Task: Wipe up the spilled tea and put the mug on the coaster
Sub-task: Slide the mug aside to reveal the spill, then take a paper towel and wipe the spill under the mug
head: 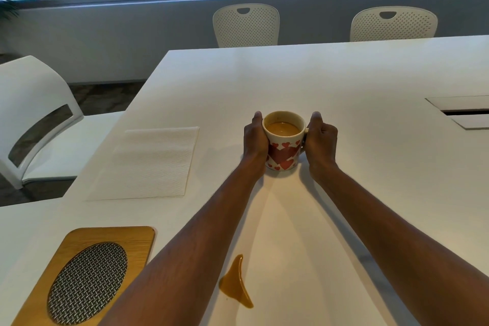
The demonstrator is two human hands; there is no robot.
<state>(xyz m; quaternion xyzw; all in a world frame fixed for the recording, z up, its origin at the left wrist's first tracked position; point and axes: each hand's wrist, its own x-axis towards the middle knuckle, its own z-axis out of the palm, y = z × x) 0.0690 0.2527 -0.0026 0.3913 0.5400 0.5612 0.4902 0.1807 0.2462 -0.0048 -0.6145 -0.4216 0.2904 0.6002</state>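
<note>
Head view: looks like the mug-moving step, with the wiping not yet begun; finds the mug, nearly full of tea, upright toward the far middle of the table, clasped from both sides; has the left grip wrapped round its left wall, thumb up by the rim; has the right grip curled in at the handle side, thumb likewise raised; cannot tell whether the base is lifted or resting. Leaves the spilled tea as a brown puddle near the front edge, between the two outstretched forearms; places the coaster, a wooden board with a mesh oval, at near left; places the paper towel flat, left of the mug, untouched. Calls next, probably, for a slow, level carry near and leftward to the coaster without slopping more; then for taking up the towel for the puddle.
</note>
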